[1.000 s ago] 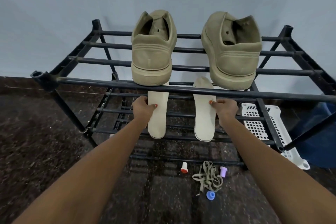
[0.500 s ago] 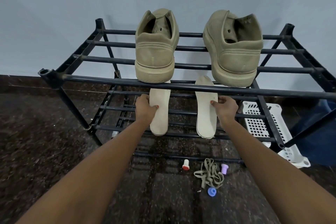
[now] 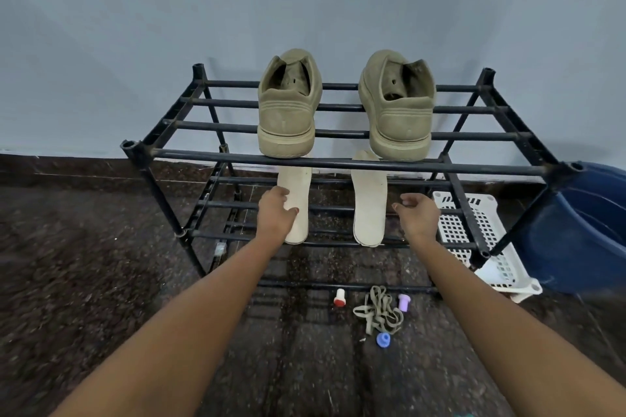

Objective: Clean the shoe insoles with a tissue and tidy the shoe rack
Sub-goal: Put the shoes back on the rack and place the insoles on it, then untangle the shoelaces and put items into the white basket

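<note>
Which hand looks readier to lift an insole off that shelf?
Probably the left hand: it lies over the edge of the left insole, while the right hand hangs open beside the right insole, clear of it.

Top rail [image 3: 338,164] bars reach above insoles [image 3: 369,203]; front gap beneath stays open

No readable text or labels anywhere
</note>
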{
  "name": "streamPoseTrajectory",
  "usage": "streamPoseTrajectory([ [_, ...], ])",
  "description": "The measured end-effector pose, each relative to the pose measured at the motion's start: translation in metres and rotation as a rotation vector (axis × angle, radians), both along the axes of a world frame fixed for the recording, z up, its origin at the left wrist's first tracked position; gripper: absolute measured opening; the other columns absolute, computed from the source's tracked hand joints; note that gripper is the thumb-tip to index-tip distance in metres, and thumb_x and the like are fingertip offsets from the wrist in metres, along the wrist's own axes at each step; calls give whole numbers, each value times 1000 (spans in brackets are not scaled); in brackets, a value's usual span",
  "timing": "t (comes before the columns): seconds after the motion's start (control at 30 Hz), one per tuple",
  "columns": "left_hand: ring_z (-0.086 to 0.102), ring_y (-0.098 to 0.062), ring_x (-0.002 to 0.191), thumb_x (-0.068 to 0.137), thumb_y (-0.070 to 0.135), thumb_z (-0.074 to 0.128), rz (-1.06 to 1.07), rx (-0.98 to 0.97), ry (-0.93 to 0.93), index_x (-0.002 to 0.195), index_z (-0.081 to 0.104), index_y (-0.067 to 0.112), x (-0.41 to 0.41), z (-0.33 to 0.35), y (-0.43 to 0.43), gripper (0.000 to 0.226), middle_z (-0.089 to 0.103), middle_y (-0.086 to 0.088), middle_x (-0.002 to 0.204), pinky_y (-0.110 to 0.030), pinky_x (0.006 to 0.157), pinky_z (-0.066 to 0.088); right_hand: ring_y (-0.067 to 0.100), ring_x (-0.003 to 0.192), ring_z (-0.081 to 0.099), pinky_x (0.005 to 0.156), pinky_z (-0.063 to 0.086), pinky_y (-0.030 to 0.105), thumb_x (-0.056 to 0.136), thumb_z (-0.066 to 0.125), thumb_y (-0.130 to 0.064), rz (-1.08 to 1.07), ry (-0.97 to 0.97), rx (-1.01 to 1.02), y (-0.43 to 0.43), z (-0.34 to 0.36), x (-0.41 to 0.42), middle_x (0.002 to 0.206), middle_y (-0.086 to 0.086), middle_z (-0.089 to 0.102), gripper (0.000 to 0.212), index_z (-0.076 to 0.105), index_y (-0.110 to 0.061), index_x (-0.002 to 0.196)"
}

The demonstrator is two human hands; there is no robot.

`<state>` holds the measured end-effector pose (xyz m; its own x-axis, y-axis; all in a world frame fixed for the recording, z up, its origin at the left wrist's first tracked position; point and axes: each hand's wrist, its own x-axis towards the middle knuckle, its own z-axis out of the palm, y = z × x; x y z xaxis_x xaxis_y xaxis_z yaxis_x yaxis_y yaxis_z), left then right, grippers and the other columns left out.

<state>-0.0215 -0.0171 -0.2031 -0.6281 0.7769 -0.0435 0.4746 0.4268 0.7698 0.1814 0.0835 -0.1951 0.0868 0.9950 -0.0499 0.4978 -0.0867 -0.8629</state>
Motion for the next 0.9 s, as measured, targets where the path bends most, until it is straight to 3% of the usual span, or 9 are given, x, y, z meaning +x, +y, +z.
streamPoseTrajectory([
  [0.07, 54, -26, 109, 84, 3, 64, -16, 2, -6, 124, 51, -1, 10, 2, -9, 42, 56, -19, 119, -25, 86, 40, 18, 87, 54, 73, 37, 15, 84, 61, -3, 11, 3, -3, -12, 1, 6, 101, 15, 63, 20, 61, 1, 104],
  [0.2, 55, -24, 103, 86, 0, 61, -71, 18, -29, 121, 53, 1, 33, 1, -23, 36, 58, -15, 113, -20, 79, 38, 16, 82, 52, 88, 45, 26, 84, 59, 0, 28, 14, -32, -34, -6, 22, 89, 14, 61, 14, 62, 3, 97],
  [0.37, 50, -15, 84, 86, -6, 56, -152, 85, -59, 110, 58, -2, 68, -14, -32, 24, 54, -9, 94, -21, 85, 46, 14, 81, 52, 76, 38, 17, 85, 57, -1, 19, -9, -70, -54, -29, 50, 94, 13, 65, 10, 64, 1, 92],
  [0.53, 50, -12, 77, 87, -7, 49, -333, 126, -58, 103, 61, -2, 111, -31, -40, 20, 55, -6, 87, -5, 64, 40, 15, 80, 55, 71, 39, 18, 84, 57, 0, -60, -24, -112, -66, -51, 82, 93, 15, 67, 10, 65, -1, 89],
  [0.67, 48, -10, 71, 86, -7, 50, -437, 81, -91, 101, 61, -5, 138, -40, -38, 19, 53, -4, 82, -4, 60, 37, 16, 80, 54, 59, 35, 11, 83, 58, 2, -96, -10, -100, -72, -58, 106, 94, 17, 67, 11, 66, 3, 91],
  [0.9, 52, -17, 82, 86, -5, 53, -517, 17, -186, 103, 61, -6, 196, -49, -13, 18, 55, -9, 88, -3, 65, 38, 19, 88, 58, 73, 36, 16, 84, 60, -3, -159, -53, -161, -68, -61, 165, 91, 11, 66, 13, 67, 0, 94],
])
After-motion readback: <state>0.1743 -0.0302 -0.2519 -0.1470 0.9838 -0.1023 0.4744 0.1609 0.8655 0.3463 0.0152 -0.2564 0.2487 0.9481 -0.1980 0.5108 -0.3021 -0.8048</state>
